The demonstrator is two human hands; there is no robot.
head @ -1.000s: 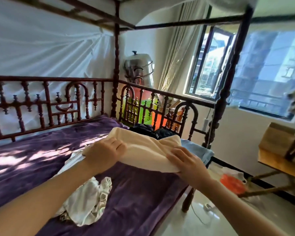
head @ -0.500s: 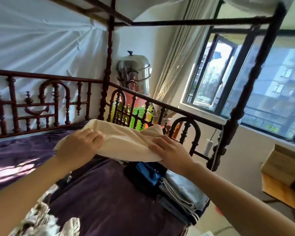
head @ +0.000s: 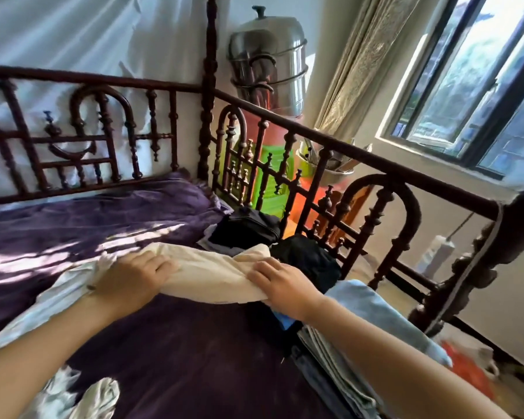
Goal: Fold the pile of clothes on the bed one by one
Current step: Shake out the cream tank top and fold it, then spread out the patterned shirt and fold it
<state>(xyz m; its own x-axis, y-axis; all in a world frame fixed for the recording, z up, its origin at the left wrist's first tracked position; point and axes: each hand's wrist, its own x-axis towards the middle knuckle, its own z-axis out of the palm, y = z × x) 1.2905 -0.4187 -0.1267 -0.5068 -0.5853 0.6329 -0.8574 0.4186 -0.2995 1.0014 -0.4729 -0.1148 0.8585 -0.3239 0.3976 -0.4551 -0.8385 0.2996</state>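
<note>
A folded cream garment (head: 212, 273) hangs between my two hands just above the purple bed sheet (head: 176, 352). My left hand (head: 133, 279) grips its left end, fingers curled over the top. My right hand (head: 282, 285) grips its right end. Directly below and right of the garment lies a stack of folded clothes (head: 345, 352), pale blue and grey on top, with dark folded pieces (head: 309, 258) behind it by the rail. Unfolded white clothes (head: 70, 397) lie at the lower left.
A dark carved wooden bed rail (head: 330, 176) runs along the back and right sides, with a thick post (head: 478, 267) at the right. Beyond the rail stand a steel steamer pot (head: 270, 62), green and orange stools and a window (head: 466, 86).
Both hands carried the cream garment to the right and down toward the folded stack by the rail. The view swung right and dropped lower.
</note>
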